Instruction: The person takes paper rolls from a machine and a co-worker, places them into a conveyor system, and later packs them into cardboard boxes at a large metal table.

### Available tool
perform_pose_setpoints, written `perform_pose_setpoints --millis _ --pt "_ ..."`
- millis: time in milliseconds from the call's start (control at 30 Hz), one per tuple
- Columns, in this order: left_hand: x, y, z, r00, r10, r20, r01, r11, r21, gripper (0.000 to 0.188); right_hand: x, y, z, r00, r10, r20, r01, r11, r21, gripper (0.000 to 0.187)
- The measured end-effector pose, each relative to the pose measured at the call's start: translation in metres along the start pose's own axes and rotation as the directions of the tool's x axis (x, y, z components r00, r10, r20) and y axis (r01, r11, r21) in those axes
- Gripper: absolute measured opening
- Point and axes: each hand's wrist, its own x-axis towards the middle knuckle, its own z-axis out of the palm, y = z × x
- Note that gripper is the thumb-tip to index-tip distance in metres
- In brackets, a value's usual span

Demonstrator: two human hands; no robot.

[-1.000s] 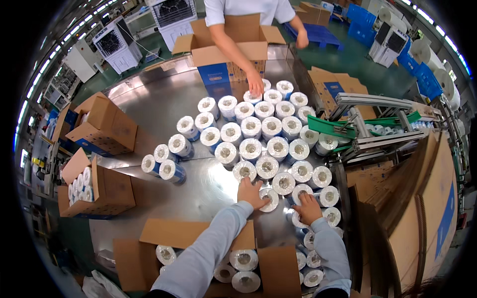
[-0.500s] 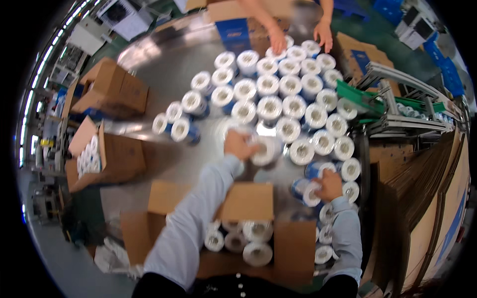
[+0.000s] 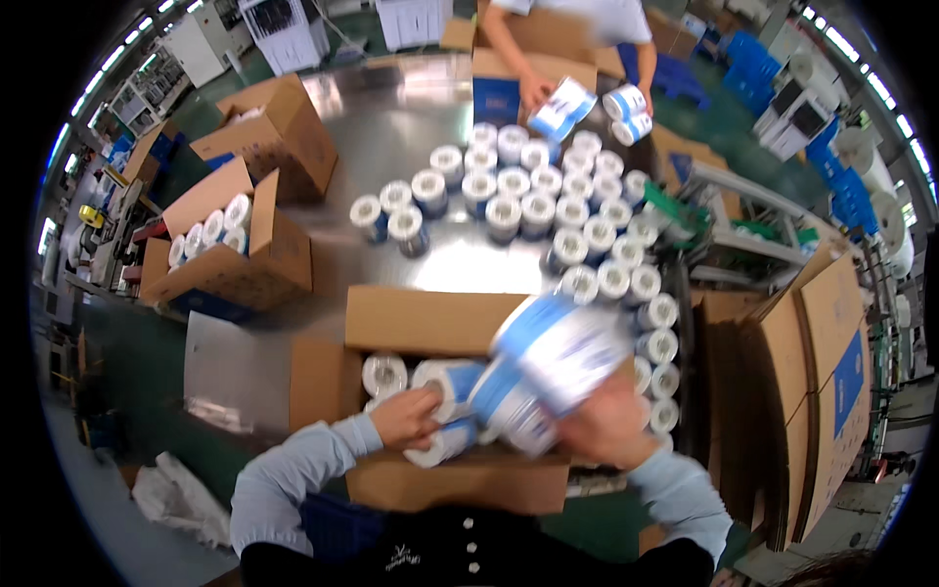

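The right hand (image 3: 602,426) holds a big wrapped roll (image 3: 548,367), white with blue bands, above the open box (image 3: 430,323) that stands just in front of the person. The roll is blurred, and its long axis lies tilted, with the lower end pointing down and to the left, into the box, and the upper end up and to the right. The fingers are mostly hidden behind the roll, but they seem closed around it. The left hand (image 3: 411,416) is lower and further left, at the near edge of the box, with its fingers curled on a smaller roll (image 3: 445,440) that lies on its side. So the big roll is just right of the left hand and above it, and the right hand is the nearer one. More rolls (image 3: 386,374) stand inside the box. On the metal table (image 3: 391,127) beyond, many rolls stand together, and another person's hands (image 3: 536,90) hold rolls at the far side
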Motion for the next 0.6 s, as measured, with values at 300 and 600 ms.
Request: perform_pose_setpoints --millis 300,600 --pt "0.002 -0.02 0.056 0.843 -0.424 0.332 0.343 0.898 0.276 0.034 -0.033 -0.006 0.227 0.683 -0.02 0.73 0.098 0.993 -0.064 0.028" --pt "0.049 -0.129 -0.107 0.476 -0.689 -0.547 0.692 0.677 -0.25 0.028 0.046 0.159 0.102 0.881 0.464 -0.095 -0.458 0.886 0.078 0.027"
